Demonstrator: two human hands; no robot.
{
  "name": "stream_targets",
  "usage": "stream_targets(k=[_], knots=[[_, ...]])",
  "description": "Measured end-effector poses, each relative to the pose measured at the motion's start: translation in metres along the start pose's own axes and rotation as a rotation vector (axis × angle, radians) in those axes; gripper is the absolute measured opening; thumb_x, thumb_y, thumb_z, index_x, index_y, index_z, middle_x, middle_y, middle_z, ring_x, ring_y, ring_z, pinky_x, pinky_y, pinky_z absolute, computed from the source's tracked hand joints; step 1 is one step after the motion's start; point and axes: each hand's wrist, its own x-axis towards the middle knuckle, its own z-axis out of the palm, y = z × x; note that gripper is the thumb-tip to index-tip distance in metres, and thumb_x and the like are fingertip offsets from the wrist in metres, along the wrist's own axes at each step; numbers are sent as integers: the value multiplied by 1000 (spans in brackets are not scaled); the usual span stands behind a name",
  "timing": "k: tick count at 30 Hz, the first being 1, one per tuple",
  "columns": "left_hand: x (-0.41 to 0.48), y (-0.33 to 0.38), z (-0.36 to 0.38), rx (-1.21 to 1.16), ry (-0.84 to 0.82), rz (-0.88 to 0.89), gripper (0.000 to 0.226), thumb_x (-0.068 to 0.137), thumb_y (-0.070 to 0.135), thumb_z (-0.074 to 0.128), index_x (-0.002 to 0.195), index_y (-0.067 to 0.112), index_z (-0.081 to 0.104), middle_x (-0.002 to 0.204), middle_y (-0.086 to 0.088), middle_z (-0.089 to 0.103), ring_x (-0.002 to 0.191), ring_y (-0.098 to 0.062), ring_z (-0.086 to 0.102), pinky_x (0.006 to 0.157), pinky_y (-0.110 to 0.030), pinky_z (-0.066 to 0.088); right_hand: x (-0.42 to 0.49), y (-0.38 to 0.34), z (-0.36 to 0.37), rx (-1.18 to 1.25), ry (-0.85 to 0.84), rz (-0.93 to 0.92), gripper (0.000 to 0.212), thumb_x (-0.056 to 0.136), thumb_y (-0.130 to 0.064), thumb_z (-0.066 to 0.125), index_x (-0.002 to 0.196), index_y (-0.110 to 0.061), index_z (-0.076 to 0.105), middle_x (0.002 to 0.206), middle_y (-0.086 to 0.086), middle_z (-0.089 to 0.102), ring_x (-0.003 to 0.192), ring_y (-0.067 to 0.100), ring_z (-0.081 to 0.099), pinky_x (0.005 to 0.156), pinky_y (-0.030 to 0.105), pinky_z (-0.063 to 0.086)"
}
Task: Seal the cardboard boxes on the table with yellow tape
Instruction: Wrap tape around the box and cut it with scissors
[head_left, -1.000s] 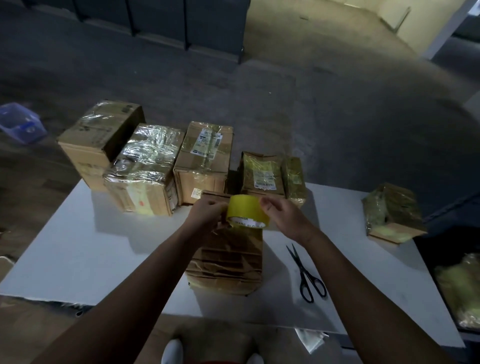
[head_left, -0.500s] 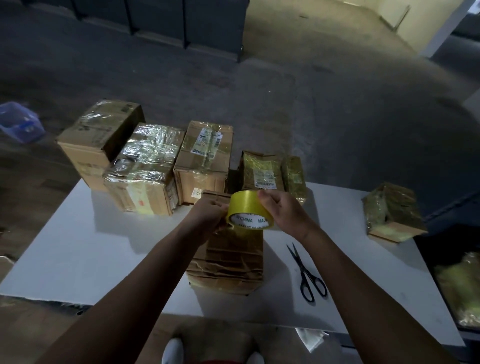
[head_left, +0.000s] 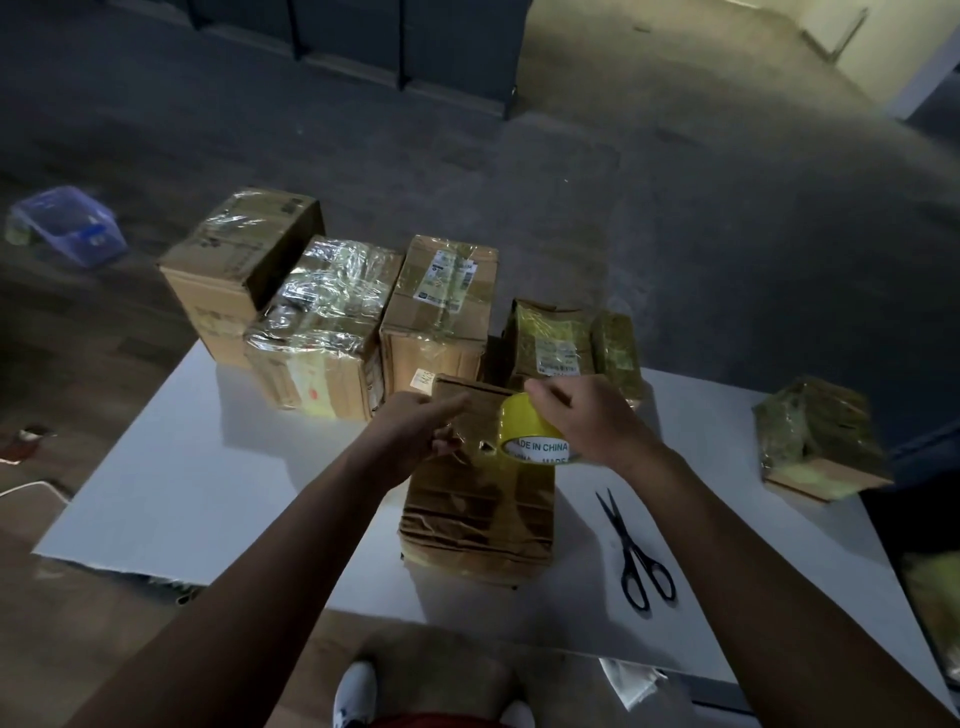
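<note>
Above the cardboard box (head_left: 478, 514) at frame centre, our right hand (head_left: 592, 426) gripped the yellow tape (head_left: 527, 428) as our left hand (head_left: 415, 436), pinching its end, had drawn a strip leftward, apparently ready for sealing.

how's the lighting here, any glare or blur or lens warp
Head view, light: dim room, the white table the brightest surface. Head view, glare: bright streaks on the plastic-wrapped box. Head view, blur: the blue tub on the floor at left is smeared, while print on the yellow tape roll reads sharp. Head view, distortion: wide-angle stretch toward the corners.
</note>
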Motion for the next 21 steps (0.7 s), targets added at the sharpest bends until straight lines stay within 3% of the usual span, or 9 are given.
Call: stream_targets(k=[5, 10, 17, 21], knots=[[3, -5, -7, 211, 156, 73, 17, 91, 11, 63, 88, -6, 63, 75, -11, 58, 63, -15, 60, 49, -18, 50, 7, -17, 7, -61, -9, -24, 53, 99, -28, 49, 55, 1, 47, 46, 6, 34, 39, 13, 28, 45, 28, 24], [2, -4, -28, 130, 208, 51, 16, 91, 7, 62, 77, -1, 62, 73, -11, 56, 65, -16, 56, 55, -23, 51, 13, -23, 14, -261, -77, -39, 54, 98, -33, 47, 49, -11, 41, 44, 2, 33, 40, 17, 31, 47, 29, 30], [14, -23, -47, 35, 224, -27, 20, 92, 10, 63, 99, -9, 61, 74, -10, 51, 65, -16, 51, 57, -21, 50, 26, -46, 28, -359, -158, 92, 52, 98, -34, 43, 50, -13, 36, 47, 0, 26, 41, 17, 26, 47, 28, 25], [20, -31, -56, -13, 192, -43, 30, 89, 21, 68, 75, -3, 56, 67, -10, 47, 57, -15, 47, 44, -15, 44, 33, -59, 35, -422, -173, 105, 49, 97, -31, 42, 52, -12, 38, 49, 1, 30, 43, 17, 29, 47, 27, 24]])
